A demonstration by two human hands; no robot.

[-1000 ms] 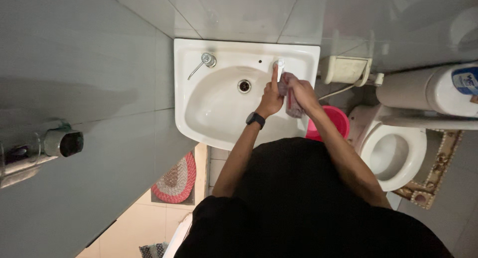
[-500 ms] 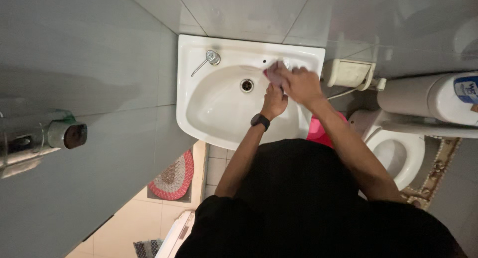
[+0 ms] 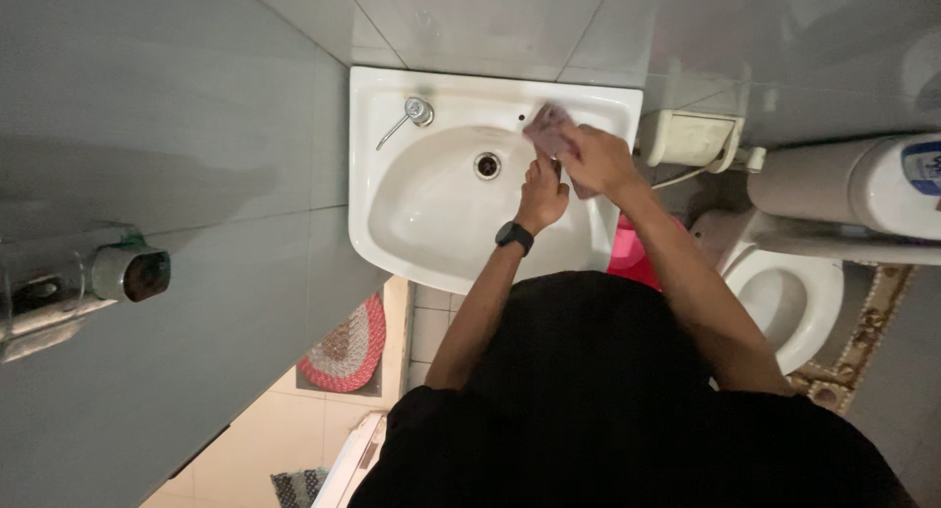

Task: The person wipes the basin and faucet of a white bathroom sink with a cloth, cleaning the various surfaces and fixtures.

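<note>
Head view: I'm pinching a pinkish cloth (image 3: 549,130) in my right hand (image 3: 598,160), pressing it on the white sink (image 3: 431,224) rim at the back. My left hand (image 3: 541,196) is curling just below it; its grip I cannot tell.

A small home bathroom: a white wall-hung washbasin (image 3: 431,224) at upper centre, a toilet (image 3: 784,292) at right, grey tiled walls (image 3: 167,126), a woven mat (image 3: 343,351) below.
</note>
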